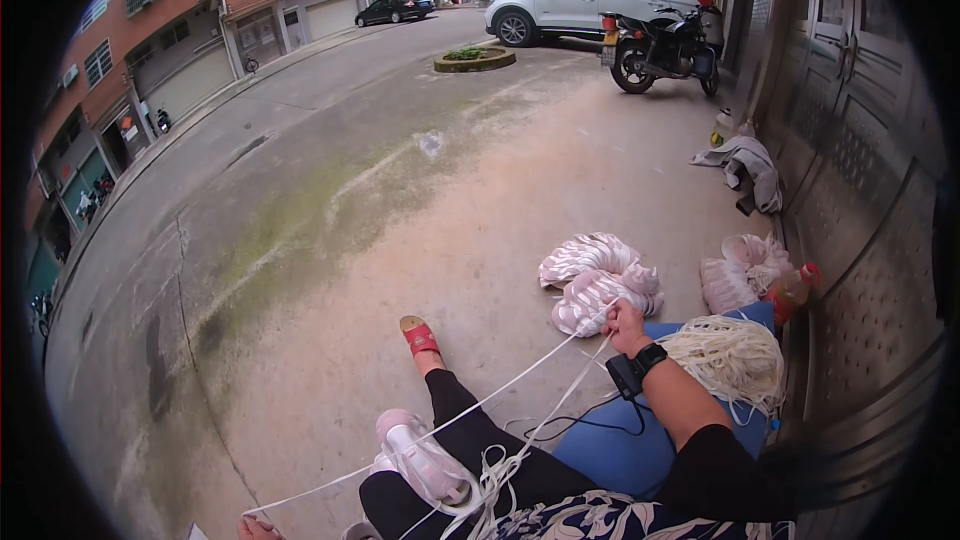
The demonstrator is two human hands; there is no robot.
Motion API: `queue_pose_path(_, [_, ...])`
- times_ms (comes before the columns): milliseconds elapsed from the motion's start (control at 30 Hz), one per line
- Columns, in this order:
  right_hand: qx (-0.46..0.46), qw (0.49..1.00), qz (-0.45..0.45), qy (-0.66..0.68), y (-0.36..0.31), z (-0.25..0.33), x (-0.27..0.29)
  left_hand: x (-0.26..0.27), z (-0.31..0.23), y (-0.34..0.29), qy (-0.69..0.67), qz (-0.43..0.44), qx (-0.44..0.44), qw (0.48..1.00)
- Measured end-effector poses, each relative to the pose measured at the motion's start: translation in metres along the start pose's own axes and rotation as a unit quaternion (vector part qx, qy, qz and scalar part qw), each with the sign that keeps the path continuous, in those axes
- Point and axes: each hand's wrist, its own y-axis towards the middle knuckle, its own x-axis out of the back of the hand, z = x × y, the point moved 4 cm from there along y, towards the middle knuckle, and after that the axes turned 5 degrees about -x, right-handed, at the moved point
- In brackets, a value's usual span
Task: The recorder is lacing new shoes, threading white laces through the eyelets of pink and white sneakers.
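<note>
A white shoelace [480, 402] is stretched taut across my lap between my two hands. At the lower left edge my left hand [258, 528], mostly cut off by the frame, pinches one end. My right hand [626, 328], raised in front of me to the right, is closed on the lace's other part, with more strands hanging from it. On my thigh lies a pink-and-white sneaker [425, 460], apparently threaded with lace. A loose tangle of white laces [500, 480] rests beside it on my lap. A larger heap of laces [725, 355] sits on blue material at my right.
Bundles of stacked pink-and-white shoe pieces [600, 285] lie on the concrete ahead, and another bundle [740, 275] is by a red-capped bottle [793, 290]. Metal doors [860, 160] line the right. A grey cloth [748, 165], motorcycle [662, 50] and white car [590, 2] stand beyond.
</note>
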Motion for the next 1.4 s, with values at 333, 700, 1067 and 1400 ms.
queue_pose_path(333, [0.248,0.519,0.161,-0.802,-0.055,-0.084,-0.095,-0.136,-0.081,-0.1,0.21,0.318,-0.404,0.832])
queue_pose_path(700, [-0.133,0.667,0.623,-0.386,-0.232,-0.164,-0.2,-0.2,-0.104,-0.165,0.169,0.4,-0.523,0.734])
queue_pose_path(1067, [-0.129,0.719,0.482,-0.483,-0.185,-0.203,-0.186,-0.203,-0.028,-0.134,0.166,0.337,-0.367,0.851])
queue_pose_path(1400, [0.208,0.686,0.447,-0.536,-0.139,-0.189,-0.219,-0.222,-0.002,-0.124,0.158,0.392,-0.212,0.881])
